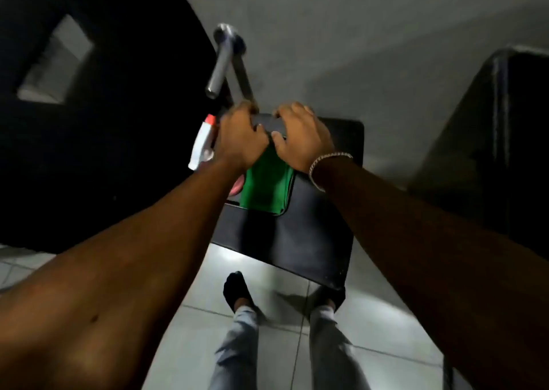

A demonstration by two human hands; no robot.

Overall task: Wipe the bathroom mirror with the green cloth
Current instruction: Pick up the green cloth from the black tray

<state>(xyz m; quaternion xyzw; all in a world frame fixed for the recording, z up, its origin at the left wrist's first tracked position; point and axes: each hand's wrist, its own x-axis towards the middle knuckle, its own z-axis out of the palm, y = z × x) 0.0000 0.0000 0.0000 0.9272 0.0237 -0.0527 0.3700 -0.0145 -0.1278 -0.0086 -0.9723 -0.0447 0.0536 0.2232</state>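
Observation:
The green cloth [267, 184] lies folded flat on a black countertop [309, 229] in front of me. My left hand [240, 141] and my right hand [301, 137] meet at the cloth's far end, fingers curled and thumbs pinching its edge. A dark flat shape [266, 122] shows between the fingertips; I cannot tell what it is. A large dark glossy surface [104, 122] with a pale rectangle reflected in it fills the left side. My right wrist carries a silver bracelet [326, 161].
A chrome tap [222, 60] juts out just beyond my hands. A white tube with a red cap [203, 143] and something pink [237, 186] sit left of the cloth. A dark block [490, 137] stands at the right. Grey floor tiles [282, 345] and my feet lie below.

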